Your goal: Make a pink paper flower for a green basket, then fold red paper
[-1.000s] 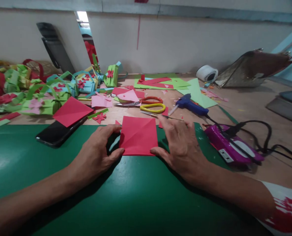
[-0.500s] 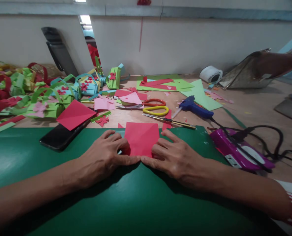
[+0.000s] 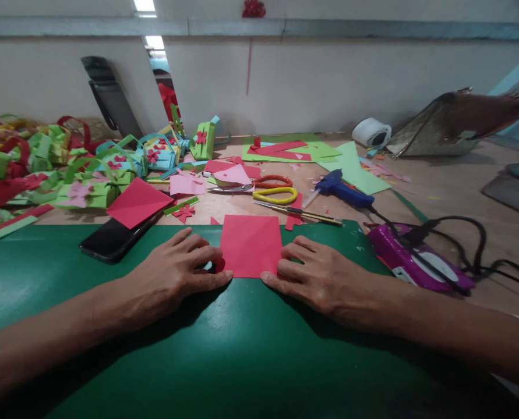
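A square of red paper (image 3: 250, 244) lies on the green mat (image 3: 224, 349) in front of me. My left hand (image 3: 184, 267) pinches its near left corner, with the thumb along the bottom edge and the fingers bent at the side. At the near right corner my right hand (image 3: 316, 270) grips in the same way, thumb tip on the edge. Part of each side of the paper is hidden under the fingers. Another red paper square (image 3: 139, 202) rests on a black phone (image 3: 110, 240) to the left.
Beyond the mat lie scissors (image 3: 275, 194), a cutter knife (image 3: 300, 213) and a blue glue gun (image 3: 344, 189). A purple power strip (image 3: 420, 262) with black cables is on the right. Small paper baskets (image 3: 88, 192) crowd the left; a bag (image 3: 451, 128) stands back right.
My thumbs have slid apart along the paper's near edge, from almost touching at the middle out toward the corners. The view has shifted slightly.
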`<state>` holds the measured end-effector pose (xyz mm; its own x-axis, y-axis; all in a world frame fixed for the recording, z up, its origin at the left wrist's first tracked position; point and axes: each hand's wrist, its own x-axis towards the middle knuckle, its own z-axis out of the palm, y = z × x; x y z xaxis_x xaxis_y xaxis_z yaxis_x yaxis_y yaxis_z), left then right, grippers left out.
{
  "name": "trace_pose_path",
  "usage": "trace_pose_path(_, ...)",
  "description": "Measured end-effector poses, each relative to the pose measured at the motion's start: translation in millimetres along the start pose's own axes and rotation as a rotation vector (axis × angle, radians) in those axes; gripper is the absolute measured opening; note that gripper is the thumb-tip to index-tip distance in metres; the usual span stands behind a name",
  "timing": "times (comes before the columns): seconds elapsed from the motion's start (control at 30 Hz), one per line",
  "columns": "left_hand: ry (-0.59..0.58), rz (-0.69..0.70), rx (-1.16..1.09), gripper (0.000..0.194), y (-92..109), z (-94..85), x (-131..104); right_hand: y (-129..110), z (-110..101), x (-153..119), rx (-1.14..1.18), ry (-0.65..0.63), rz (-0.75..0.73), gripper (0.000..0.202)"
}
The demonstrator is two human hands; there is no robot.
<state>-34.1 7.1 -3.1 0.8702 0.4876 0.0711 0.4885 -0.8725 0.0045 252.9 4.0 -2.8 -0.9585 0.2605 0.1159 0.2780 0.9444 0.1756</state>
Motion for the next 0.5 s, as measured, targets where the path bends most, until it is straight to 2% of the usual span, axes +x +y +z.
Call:
trace_pose_path(0.27, -0.003, -0.031, 0.004, 0.044, -2.2, 2.2, -16.1, 1.1, 2.7, -16.6, 0.007, -0.003, 0.031, 0.031)
trace_pose_path(0.5, 0.063, -0.036, -0.006, 0.054, -7.2, 9.4, -27.8, -1.6, -2.5, -29.3, 0.005, -0.053, 0.062, 0.034)
